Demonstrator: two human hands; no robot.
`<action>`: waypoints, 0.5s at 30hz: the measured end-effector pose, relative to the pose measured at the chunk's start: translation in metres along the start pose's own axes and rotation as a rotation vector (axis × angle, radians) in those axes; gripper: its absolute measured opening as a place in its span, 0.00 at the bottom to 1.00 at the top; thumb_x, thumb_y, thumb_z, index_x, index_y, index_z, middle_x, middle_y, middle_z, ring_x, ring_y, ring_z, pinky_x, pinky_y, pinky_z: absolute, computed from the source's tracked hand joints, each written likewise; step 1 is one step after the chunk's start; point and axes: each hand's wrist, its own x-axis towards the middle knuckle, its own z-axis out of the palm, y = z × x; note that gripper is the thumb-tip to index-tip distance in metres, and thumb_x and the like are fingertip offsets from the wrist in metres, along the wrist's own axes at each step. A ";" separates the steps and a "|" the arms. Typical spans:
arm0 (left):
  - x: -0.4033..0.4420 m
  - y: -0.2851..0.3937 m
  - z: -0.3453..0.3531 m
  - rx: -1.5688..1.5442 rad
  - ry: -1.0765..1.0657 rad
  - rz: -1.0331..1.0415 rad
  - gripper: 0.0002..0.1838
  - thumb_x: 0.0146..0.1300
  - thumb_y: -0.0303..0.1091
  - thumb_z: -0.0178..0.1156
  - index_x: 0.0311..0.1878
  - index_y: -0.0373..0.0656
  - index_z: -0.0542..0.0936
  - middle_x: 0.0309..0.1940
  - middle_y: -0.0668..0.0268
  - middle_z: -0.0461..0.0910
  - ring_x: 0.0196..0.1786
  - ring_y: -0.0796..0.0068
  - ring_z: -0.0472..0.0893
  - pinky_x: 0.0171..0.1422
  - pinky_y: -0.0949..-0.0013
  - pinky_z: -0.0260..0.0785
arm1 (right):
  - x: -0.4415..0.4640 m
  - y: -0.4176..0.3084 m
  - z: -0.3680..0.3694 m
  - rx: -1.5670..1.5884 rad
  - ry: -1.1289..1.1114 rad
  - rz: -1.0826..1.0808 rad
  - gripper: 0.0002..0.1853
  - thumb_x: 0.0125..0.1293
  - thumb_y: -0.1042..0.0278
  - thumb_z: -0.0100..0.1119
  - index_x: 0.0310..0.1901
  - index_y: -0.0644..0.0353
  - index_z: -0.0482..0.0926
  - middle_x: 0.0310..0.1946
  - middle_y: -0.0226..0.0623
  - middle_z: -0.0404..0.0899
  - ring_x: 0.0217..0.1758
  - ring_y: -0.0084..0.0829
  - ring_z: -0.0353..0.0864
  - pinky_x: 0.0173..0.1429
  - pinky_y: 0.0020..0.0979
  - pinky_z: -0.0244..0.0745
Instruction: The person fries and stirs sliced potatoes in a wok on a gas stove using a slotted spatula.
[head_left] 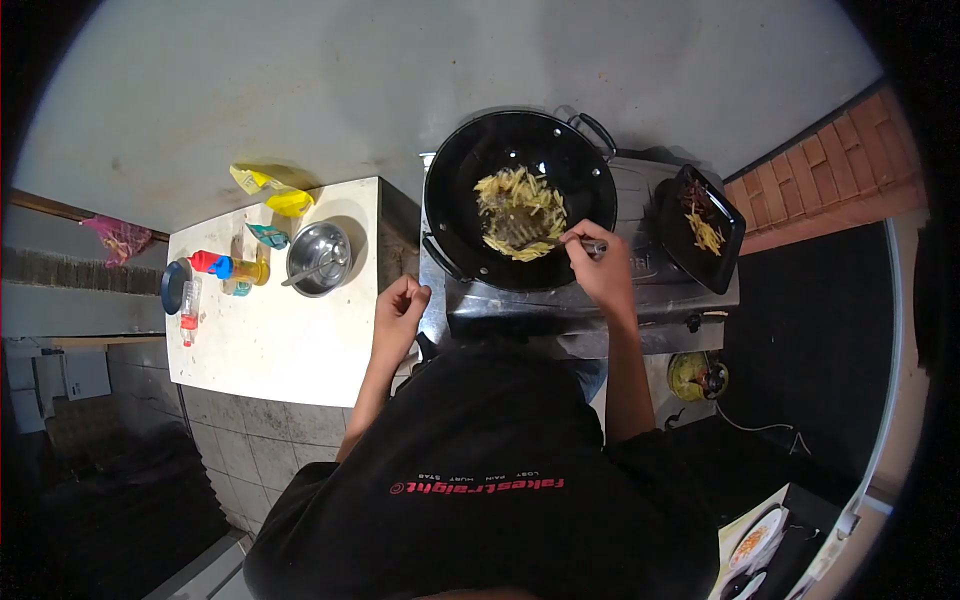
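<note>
My right hand [605, 272] is closed around the handle of a spatula [545, 241], whose head dips among pale potato strips [520, 200] bubbling in oil. They lie in a large black two-handled wok [455, 165] on the stove [640, 295]. The spatula's head is partly hidden by the strips and bubbles. My left hand [402, 305] hovers left of the stove's front edge, below the wok's near handle [441, 258]. Its fingers are curled in, and nothing shows in them.
Right of the wok, a black tray [675, 235] holds fried strips and darker pieces. On the white table [310, 345] at left stand a steel bowl [318, 240] with a ladle, a yellow packet [285, 198], squeeze bottles [240, 270] and a plastic bottle [189, 320]. A gas cylinder [688, 377] sits below.
</note>
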 end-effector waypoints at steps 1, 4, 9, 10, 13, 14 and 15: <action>0.000 0.000 0.001 0.000 -0.002 0.001 0.16 0.71 0.27 0.58 0.26 0.45 0.65 0.21 0.80 0.58 0.27 0.89 0.56 0.31 0.77 0.49 | 0.002 0.002 -0.001 0.106 -0.066 0.093 0.06 0.67 0.72 0.57 0.37 0.65 0.80 0.19 0.25 0.74 0.25 0.11 0.67 0.29 0.23 0.62; 0.001 0.001 0.002 0.013 -0.004 0.021 0.16 0.71 0.27 0.58 0.26 0.45 0.65 0.22 0.80 0.58 0.27 0.90 0.57 0.31 0.77 0.49 | 0.007 0.004 0.002 0.228 -0.117 0.197 0.06 0.67 0.72 0.57 0.36 0.64 0.80 0.19 0.26 0.74 0.25 0.11 0.68 0.30 0.23 0.63; -0.001 0.000 0.000 0.010 0.005 0.015 0.17 0.71 0.27 0.58 0.26 0.44 0.64 0.21 0.80 0.58 0.27 0.90 0.57 0.31 0.77 0.50 | 0.006 0.014 0.010 0.137 0.020 0.068 0.05 0.66 0.72 0.57 0.36 0.64 0.80 0.19 0.26 0.74 0.26 0.11 0.69 0.30 0.22 0.63; -0.002 0.000 -0.001 0.010 0.003 0.013 0.17 0.71 0.27 0.58 0.26 0.44 0.64 0.21 0.80 0.58 0.27 0.90 0.57 0.31 0.77 0.50 | 0.004 0.010 0.007 0.097 0.018 0.046 0.05 0.66 0.73 0.57 0.36 0.64 0.80 0.20 0.26 0.74 0.26 0.11 0.69 0.30 0.22 0.62; -0.002 0.000 -0.001 0.025 0.007 -0.006 0.16 0.71 0.27 0.58 0.26 0.44 0.65 0.21 0.80 0.58 0.27 0.90 0.57 0.31 0.77 0.50 | 0.004 0.003 0.003 0.063 -0.015 0.037 0.05 0.66 0.74 0.57 0.35 0.65 0.80 0.20 0.26 0.74 0.27 0.11 0.69 0.31 0.22 0.63; -0.001 -0.001 -0.001 0.026 0.009 -0.003 0.16 0.70 0.27 0.58 0.26 0.44 0.65 0.21 0.80 0.58 0.27 0.90 0.57 0.31 0.77 0.50 | 0.005 0.002 0.001 0.071 -0.048 0.050 0.04 0.65 0.74 0.57 0.35 0.65 0.80 0.20 0.26 0.75 0.27 0.11 0.69 0.32 0.22 0.63; 0.000 -0.001 -0.001 0.027 0.013 0.001 0.16 0.70 0.27 0.58 0.26 0.44 0.65 0.21 0.80 0.58 0.26 0.90 0.57 0.31 0.77 0.49 | 0.005 0.002 0.000 0.069 -0.047 0.049 0.04 0.65 0.74 0.57 0.35 0.65 0.80 0.20 0.26 0.75 0.27 0.11 0.69 0.32 0.22 0.63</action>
